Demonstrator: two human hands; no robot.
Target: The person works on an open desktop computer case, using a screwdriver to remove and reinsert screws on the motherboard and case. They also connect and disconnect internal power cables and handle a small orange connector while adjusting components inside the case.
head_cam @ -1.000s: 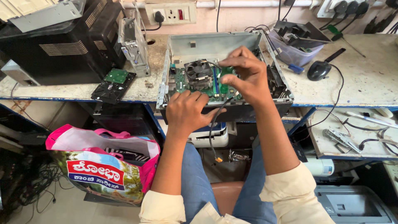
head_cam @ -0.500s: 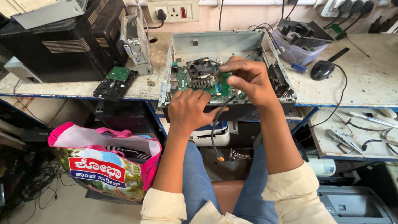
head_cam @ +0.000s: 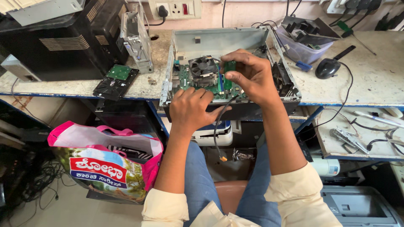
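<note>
Pinching a green memory stick (head_cam: 229,67) between thumb and fingers, our right hand (head_cam: 248,77) holds it upright over the motherboard (head_cam: 188,80) inside the open computer case (head_cam: 219,42) — just right of the round black cooler fan (head_cam: 203,67). Our left hand (head_cam: 191,110) holds nothing; it rests palm down on the case's front edge, fingers loosely curled onto the board. A black cable (head_cam: 218,128) droops from the case front between our knees. The case sits on a worn pale surface (head_cam: 370,80). Left of it lie a bare hard drive (head_cam: 115,82) and an upright metal drive bracket (head_cam: 135,38); to the right — a black mouse (head_cam: 327,68). Below left stands a pink shopping bag (head_cam: 105,162).
</note>
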